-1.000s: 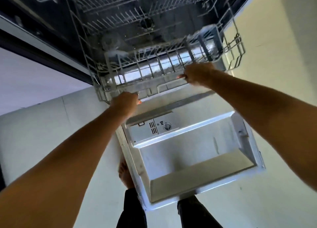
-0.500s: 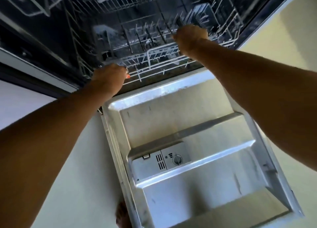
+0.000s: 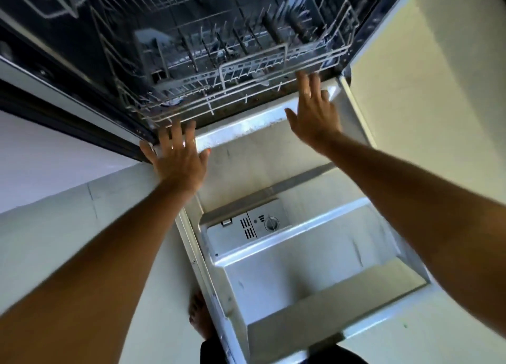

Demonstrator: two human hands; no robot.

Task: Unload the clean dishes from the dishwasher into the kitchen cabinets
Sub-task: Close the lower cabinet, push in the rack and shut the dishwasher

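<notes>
Both hands flat, fingers straight, holding nothing: left hand [image 3: 179,155] & right hand [image 3: 315,111] at front edge of lower rack [image 3: 246,89]. Dishwasher door [image 3: 273,254] lies open below w/ detergent dispenser [image 3: 246,229]; no readable writing.

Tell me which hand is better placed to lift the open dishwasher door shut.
Left, narrowly. The left hand lies open and flat at the door hinge corner, below the lower rack. The right hand, also open, reaches higher toward the rack's front rim.
</notes>
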